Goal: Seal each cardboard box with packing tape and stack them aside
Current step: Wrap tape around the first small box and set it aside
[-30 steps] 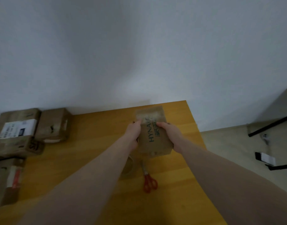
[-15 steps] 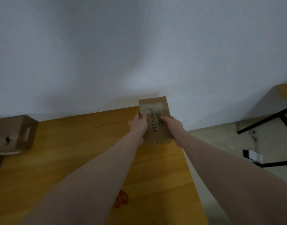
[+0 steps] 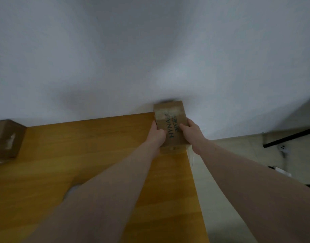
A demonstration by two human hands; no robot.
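Holding a small cardboard box (image 3: 170,125) between them, both hands reach out over the far right corner of the wooden table (image 3: 80,155) in the head view. The left hand (image 3: 157,134) grips the box's left edge with its thumb curled over the top face; the right hand (image 3: 190,131) grips the right edge the same way, thumb lying across the printing. The box's top face is turned toward the camera, tilted, and reads "HYNA" in dark letters, with some smaller characters beside it that are too blurred to make out. A pale band of tape (image 3: 169,113) runs across the far end of that face. Whether the box's underside touches the tabletop cannot be told, since the hands and the box itself hide that edge; its far end sits close to the white wall (image 3: 150,50).

Both forearms stretch from the bottom of the frame and cover much of the table's near half. A greyish round shape (image 3: 70,192) shows on the table beside the left forearm, mostly hidden by it and too unclear to name. At the far left edge another cardboard box (image 3: 5,139) stands on the table, well apart from the hands. To the right, beyond the table edge, lies a pale floor (image 3: 238,151) with dark bars of some frame (image 3: 289,137) crossing it.
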